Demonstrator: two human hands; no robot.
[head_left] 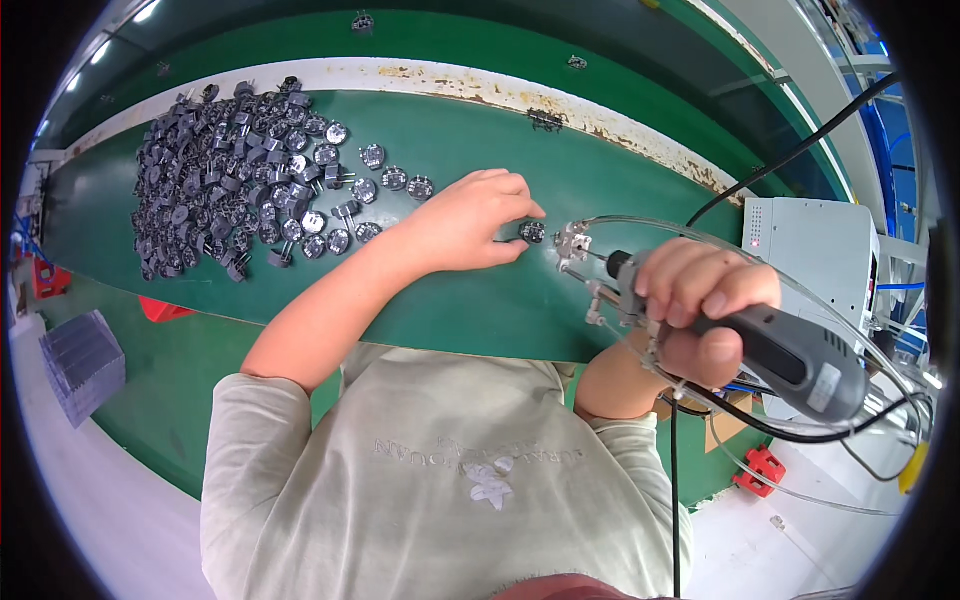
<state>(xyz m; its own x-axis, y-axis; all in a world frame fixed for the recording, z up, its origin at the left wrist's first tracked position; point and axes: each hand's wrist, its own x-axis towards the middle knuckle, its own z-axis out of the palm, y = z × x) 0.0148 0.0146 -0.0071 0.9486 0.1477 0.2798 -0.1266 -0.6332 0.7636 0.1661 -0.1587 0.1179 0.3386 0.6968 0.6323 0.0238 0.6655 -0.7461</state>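
Observation:
Midway along the green bench lies a small round dark part point(532, 232), seemingly a little motor or electronic module. Curved around it is my left hand point(482, 220), its thumb and forefinger apart on either side; whether they touch it is hard to make out. In my right hand point(705, 295) is a grey and black electric screwdriver point(800, 362), fingers wrapped round its body. A clear guide head point(573, 243) at the screwdriver's front end points left toward the round part, a short distance off. A clear tube runs back from that head.
A big heap of similar round parts point(225, 180) covers the bench's left side. Several more lie in a loose row toward my left hand. A light grey machine box point(808, 245) stands at the right, with a black cable point(800, 145) above. A worn white ledge point(440, 80) edges the back.

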